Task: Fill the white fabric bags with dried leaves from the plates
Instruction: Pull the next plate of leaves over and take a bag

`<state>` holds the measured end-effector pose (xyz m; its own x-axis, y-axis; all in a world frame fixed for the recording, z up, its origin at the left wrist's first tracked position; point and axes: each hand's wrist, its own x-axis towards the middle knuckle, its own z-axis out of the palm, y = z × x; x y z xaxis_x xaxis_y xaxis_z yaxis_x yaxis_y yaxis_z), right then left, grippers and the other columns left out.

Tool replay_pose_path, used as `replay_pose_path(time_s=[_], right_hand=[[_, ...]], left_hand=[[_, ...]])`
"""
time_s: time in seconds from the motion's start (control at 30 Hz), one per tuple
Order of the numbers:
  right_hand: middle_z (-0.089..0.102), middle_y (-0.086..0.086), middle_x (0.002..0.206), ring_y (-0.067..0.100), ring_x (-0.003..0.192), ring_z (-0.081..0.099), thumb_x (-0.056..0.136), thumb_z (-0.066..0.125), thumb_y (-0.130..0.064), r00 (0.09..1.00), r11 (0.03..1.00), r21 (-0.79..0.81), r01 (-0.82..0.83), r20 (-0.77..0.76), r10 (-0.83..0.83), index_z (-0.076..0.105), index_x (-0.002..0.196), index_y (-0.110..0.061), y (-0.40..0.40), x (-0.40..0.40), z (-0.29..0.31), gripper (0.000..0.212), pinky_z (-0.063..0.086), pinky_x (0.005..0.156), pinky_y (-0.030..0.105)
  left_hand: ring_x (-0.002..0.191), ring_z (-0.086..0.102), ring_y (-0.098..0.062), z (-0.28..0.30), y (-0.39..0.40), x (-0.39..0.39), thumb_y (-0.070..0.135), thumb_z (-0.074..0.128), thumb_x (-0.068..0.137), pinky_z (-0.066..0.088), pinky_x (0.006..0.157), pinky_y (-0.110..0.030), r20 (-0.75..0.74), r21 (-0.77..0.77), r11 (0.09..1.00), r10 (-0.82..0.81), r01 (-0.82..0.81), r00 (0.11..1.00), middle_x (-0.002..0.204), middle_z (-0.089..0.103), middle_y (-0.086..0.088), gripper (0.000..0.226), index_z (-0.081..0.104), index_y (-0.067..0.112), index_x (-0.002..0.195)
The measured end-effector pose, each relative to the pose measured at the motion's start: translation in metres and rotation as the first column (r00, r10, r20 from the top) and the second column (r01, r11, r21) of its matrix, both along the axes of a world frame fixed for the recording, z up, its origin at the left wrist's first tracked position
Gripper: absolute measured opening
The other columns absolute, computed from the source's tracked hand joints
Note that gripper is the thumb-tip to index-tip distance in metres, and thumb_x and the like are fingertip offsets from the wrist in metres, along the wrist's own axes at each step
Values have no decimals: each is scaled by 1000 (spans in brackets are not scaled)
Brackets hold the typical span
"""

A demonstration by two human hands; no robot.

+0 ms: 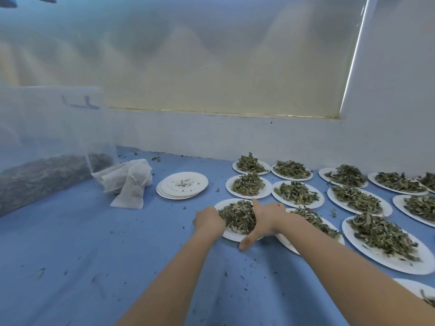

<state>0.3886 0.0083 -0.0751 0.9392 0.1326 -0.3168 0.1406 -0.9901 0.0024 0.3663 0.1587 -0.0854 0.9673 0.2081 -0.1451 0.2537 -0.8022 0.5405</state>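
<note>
Both hands are set on the nearest plate (pixel 231 235) of dried leaves (pixel 237 216), one per side, prob. so the heap can be gathered or the plate lifted w/o spilling. The left hand (pixel 208 220) is curled at the plate's left edge, fingers hidden under/behind the leaves, so the exact grip can't be told. The right hand (pixel 264 220) is spread wide, thumb stretched down past the near rim, index pointed away, palm laid against the right side of the heap.

The white fabric bags (pixel 128 182) are bunched on the blue worktop (pixel 94 243), well apart to the left, beside a stack of emptied plates (pixel 182 185) w/ only crumbs left. That stack suggests spent plates are piled near the bags to keep the route short. Behind the bags a large mesh sack (pixel 47 147) is seen w/ leaf material at its base.

Many full plates (pixel 367 203) are laid in rows to the right, edges touching or overlapping, so the task is judged far from done. Leaf bits are scattered over the worktop.
</note>
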Motion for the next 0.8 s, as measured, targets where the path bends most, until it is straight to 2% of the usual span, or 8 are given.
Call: replay_pose_path(time_s=[0.2, 0.33, 0.47, 0.6, 0.7, 0.73, 0.77, 0.8], right_hand=[[38, 20, 137, 39, 133, 25, 36, 63, -89, 999, 998, 59, -23, 47, 20, -9, 149, -16, 4, -16, 2, 152, 22, 110, 49], [34, 19, 139, 36, 132, 27, 30, 61, -91, 997, 994, 100, -40, 68, 33, -5, 149, -19, 9, -42, 5, 154, 26, 108, 47], [32, 20, 141, 38, 133, 26, 33, 61, -91, 996, 992, 117, -54, 72, 46, -8, 149, -18, 9, -76, 10, 154, 27, 109, 48], [32, 20, 139, 38, 132, 28, 34, 63, -89, 996, 989, 127, -70, 59, 63, -7, 149, -20, 2, -116, 10, 151, 30, 107, 49], [33, 19, 141, 38, 132, 29, 35, 61, -90, 996, 991, 110, -73, 52, 68, -6, 149, -21, -9, -147, 6, 150, 30, 107, 47], [33, 19, 142, 37, 133, 29, 35, 61, -91, 996, 992, 102, -72, 51, 67, -7, 149, -20, -13, -157, 4, 150, 29, 108, 47], [33, 19, 142, 37, 133, 28, 34, 60, -91, 997, 993, 98, -68, 49, 63, -7, 149, -21, -17, -166, 2, 151, 28, 109, 47], [32, 18, 142, 37, 133, 28, 33, 59, -92, 997, 993, 100, -62, 46, 58, -7, 149, -21, -21, -174, 0, 151, 28, 109, 47]], left_hand=[[112, 52, -32, 8, 11, -26, 3, 43, 90, 43, 87, -35, 50, 20, 999, 45, -46, 998, 121, 55, -20, 25, 51, -4, 113], [108, 53, -31, 15, 19, -50, 4, 44, 89, 41, 76, -31, 92, 29, 998, 61, -64, 994, 118, 57, -19, 24, 53, -3, 110], [107, 56, -34, 21, 21, -83, 4, 47, 87, 44, 82, -38, 130, 10, 997, 75, -77, 989, 116, 59, -23, 16, 58, -6, 95], [109, 55, -33, 20, 18, -121, 9, 49, 87, 45, 85, -40, 151, -36, 996, 83, -78, 985, 117, 57, -24, 31, 56, -10, 111], [100, 58, -33, 16, 12, -149, 11, 49, 88, 46, 64, -37, 139, -49, 998, 44, -38, 989, 103, 58, -26, 19, 53, 0, 73], [87, 59, -31, 13, 10, -157, 11, 49, 88, 39, 51, -32, 139, -44, 999, 35, -29, 990, 115, 45, -10, 27, 42, 7, 62], [67, 44, -23, 11, 7, -165, 11, 49, 88, 29, 44, -27, 142, -51, 998, 28, -21, 990, 94, 28, 10, 33, 34, 11, 59], [66, 28, -13, 7, 4, -172, 11, 49, 88, 24, 44, -24, 148, -60, 998, 24, -15, 989, 106, 45, -10, 35, 30, 12, 58]])
